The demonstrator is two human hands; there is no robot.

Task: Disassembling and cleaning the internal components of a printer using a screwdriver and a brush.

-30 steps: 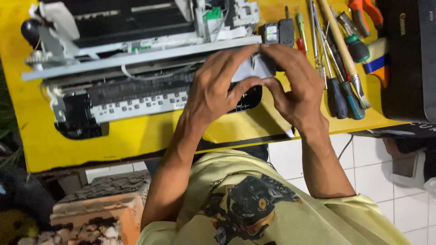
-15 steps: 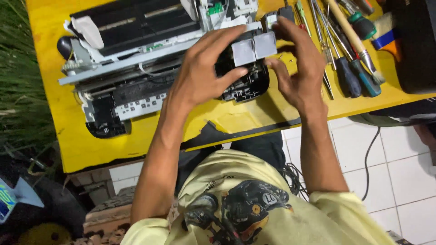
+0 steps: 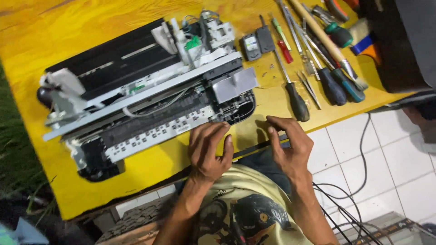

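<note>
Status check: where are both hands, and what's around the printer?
Left hand empty, fingertips at the stripped printer. Right hand empty, hovering at the yellow table edge. Screwdrivers lie right of the printer, none touched.

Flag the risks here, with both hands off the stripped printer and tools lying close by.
1. The open printer mechanism sits near the yellow table's front edge; a nudge from the left hand could shove it off.
2. Small screws lie loose among the screwdrivers; easily lost.
3. Floor cables beside the right hand could snag.
</note>
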